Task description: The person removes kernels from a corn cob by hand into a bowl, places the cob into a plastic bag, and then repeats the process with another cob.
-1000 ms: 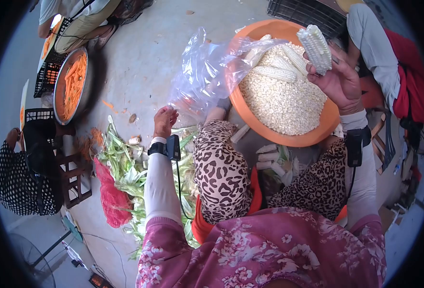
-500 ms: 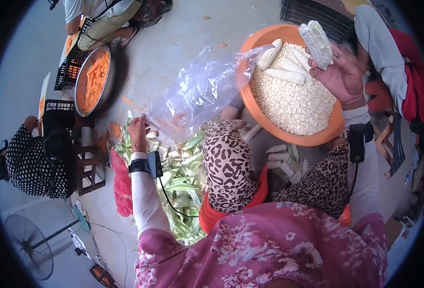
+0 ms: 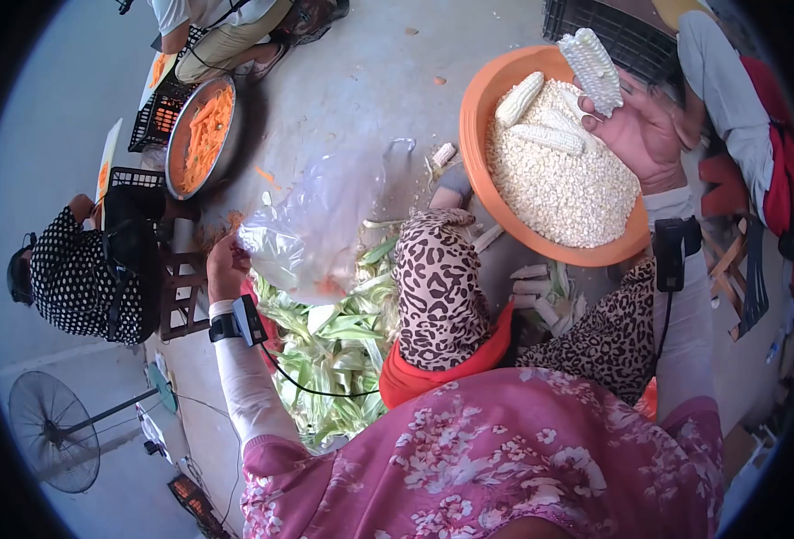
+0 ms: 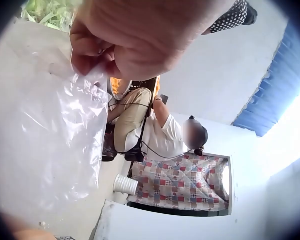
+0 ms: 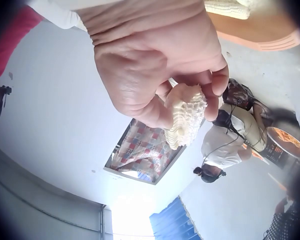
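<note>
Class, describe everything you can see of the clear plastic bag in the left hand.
The bag looks like thin, clear, glossy plastic, creased, with bright highlights and a slight lilac tint in the head view. A faint reddish patch shows on it, whether print or something behind cannot be told. The left hand pinches it at one edge; from there the limp bag spreads toward the tub, apart from its rim, over floor and husks. Whether it touches them is unclear.
</note>
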Motion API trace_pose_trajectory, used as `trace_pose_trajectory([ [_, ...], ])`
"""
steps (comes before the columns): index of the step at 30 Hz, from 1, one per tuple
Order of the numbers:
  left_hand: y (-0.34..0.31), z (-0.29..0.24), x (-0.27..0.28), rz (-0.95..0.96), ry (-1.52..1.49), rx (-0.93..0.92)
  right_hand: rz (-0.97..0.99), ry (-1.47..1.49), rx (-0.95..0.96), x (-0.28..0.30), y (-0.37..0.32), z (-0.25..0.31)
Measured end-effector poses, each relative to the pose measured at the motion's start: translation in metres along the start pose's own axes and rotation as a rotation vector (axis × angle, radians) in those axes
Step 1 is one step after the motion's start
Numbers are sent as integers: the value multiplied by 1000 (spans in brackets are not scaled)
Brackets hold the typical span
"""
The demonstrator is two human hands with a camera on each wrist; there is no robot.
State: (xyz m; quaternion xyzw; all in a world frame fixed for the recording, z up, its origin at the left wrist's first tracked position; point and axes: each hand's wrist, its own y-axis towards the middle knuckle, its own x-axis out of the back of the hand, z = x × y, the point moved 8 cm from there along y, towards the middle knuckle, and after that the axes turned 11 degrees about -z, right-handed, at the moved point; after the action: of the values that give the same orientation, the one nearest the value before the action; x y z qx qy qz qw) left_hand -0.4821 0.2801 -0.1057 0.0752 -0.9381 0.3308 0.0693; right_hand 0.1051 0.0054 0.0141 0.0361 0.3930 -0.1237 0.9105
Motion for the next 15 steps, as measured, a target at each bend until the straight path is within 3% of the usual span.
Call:
trace_pose_trajectory([
  [6, -6, -3, -20, 182, -439, 119, -7, -8, -4, 2, 2, -2],
  [9, 7, 21, -17, 15, -216, 144, -14, -6, -16, 2, 3, -1],
  [10, 7, 15, -15, 30, -271, 97, -12, -3, -12, 2, 3, 0],
  [11, 13, 7, -19, 242, -339, 46, -10, 0, -13, 2, 2, 0],
  [13, -6, -20, -26, 319, -450, 10, -23, -7, -16, 5, 2, 0],
  [14, -39, -39, -37, 157, -474, -103, -33, -12, -14, 6, 3, 0],
  [15, -50, -58, -45, 495, -632, -94, -30, -11, -14, 7, 3, 0],
])
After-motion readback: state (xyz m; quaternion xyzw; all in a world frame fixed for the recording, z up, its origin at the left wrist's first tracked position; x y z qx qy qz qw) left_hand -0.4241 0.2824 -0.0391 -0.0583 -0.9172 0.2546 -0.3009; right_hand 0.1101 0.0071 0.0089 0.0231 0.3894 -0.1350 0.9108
